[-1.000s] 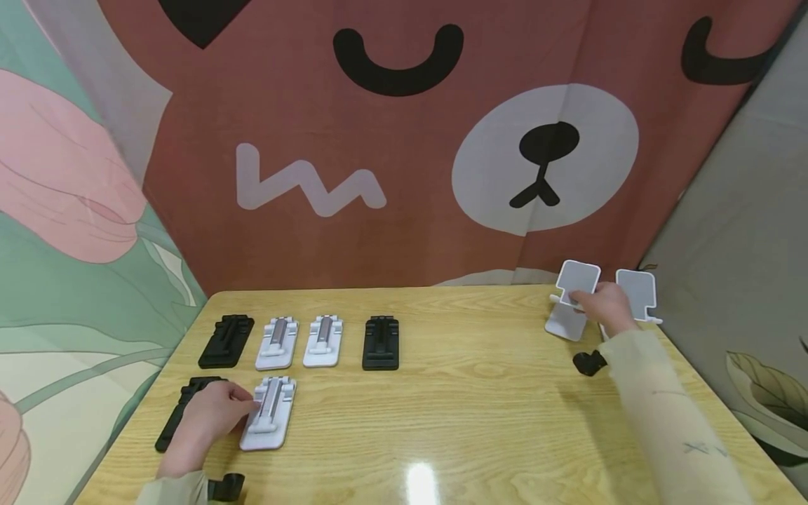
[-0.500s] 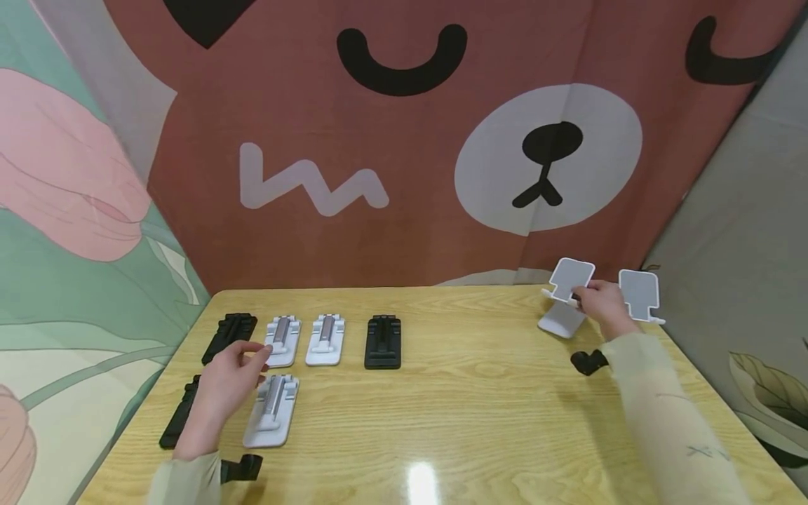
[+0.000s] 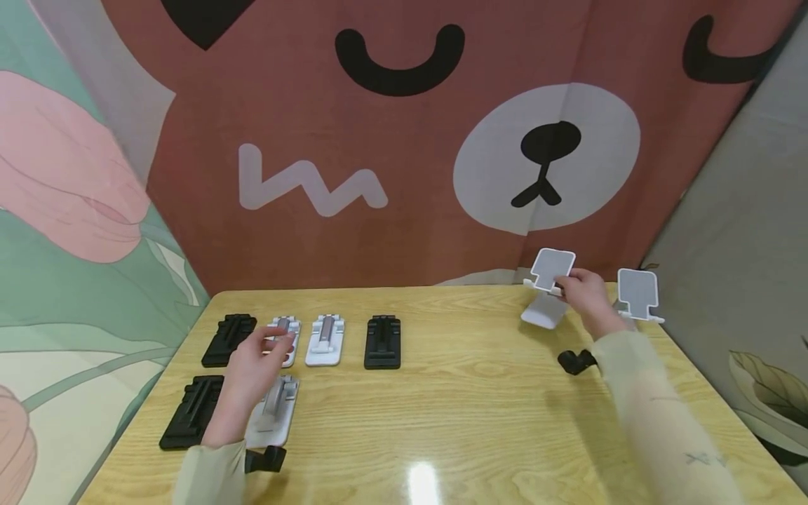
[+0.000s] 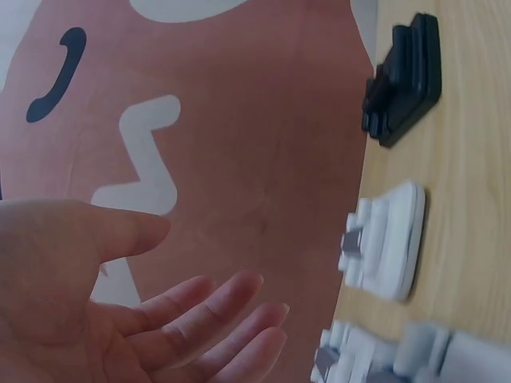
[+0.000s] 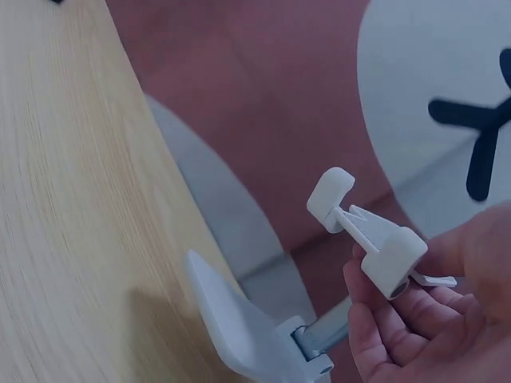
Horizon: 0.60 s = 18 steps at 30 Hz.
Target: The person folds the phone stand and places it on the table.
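Note:
My right hand [image 3: 587, 301] grips a white phone stand [image 3: 553, 265] by its upper plate; the stand is unfolded. In the right wrist view the stand's base [image 5: 239, 323] is tilted, with a shadow on the wood beside it. My left hand [image 3: 251, 372] holds nothing, its fingers loosely bent and the thumb apart from them in the left wrist view. It hovers over the left part of the table, partly covering a folded white phone stand [image 3: 291, 359] and a nearer folded white phone stand [image 3: 280, 414].
A second unfolded white phone stand [image 3: 637, 289] stands at the table's right edge. Folded black phone stands [image 3: 229, 341] [image 3: 192, 414] [image 3: 382, 344] and another folded white one [image 3: 325, 344] lie on the wooden table [image 3: 467, 393]. A printed cloth [image 3: 404, 231] hangs behind.
My left hand has risen from the nearer white phone stand and moved right and away from me. My right hand has carried its unfolded phone stand left and slightly up.

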Each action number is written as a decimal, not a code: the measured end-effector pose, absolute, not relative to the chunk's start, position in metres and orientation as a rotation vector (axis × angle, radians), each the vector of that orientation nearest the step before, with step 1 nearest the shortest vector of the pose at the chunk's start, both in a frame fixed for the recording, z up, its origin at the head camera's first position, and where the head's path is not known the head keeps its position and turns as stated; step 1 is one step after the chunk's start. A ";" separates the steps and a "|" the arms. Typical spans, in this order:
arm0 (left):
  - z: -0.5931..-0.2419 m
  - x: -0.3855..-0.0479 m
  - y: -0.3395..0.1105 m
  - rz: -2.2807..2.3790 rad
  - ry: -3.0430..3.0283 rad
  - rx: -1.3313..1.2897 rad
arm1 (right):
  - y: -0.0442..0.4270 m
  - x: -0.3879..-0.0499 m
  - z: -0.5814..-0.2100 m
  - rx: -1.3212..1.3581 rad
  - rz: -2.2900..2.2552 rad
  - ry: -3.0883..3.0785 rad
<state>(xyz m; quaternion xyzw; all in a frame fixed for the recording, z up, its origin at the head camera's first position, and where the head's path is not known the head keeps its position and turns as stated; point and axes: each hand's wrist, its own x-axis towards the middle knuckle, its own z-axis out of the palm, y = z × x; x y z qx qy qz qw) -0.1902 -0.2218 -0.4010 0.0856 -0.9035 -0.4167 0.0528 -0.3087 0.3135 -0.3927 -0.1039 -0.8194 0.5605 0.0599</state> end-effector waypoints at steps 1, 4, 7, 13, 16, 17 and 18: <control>-0.400 -0.191 -0.219 -1.273 -2.743 0.254 | 0.310 -0.308 -0.392 -0.302 1.708 -2.474; -0.399 -0.194 -0.211 -1.317 -2.718 0.218 | 0.298 -0.306 -0.388 -0.263 1.743 -2.464; -0.398 -0.197 -0.203 -1.350 -2.684 0.179 | 0.288 -0.304 -0.384 -0.224 1.787 -2.442; -0.398 -0.199 -0.192 -1.395 -2.645 0.133 | 0.270 -0.298 -0.377 -0.140 1.846 -2.441; -0.397 -0.200 -0.188 -1.413 -2.632 0.107 | 0.262 -0.295 -0.373 -0.088 1.871 -2.418; -0.397 -0.200 -0.187 -1.423 -2.624 0.096 | 0.259 -0.294 -0.372 -0.070 1.872 -2.419; -0.397 -0.200 -0.185 -1.431 -2.618 0.093 | 0.257 -0.294 -0.370 -0.054 1.876 -2.413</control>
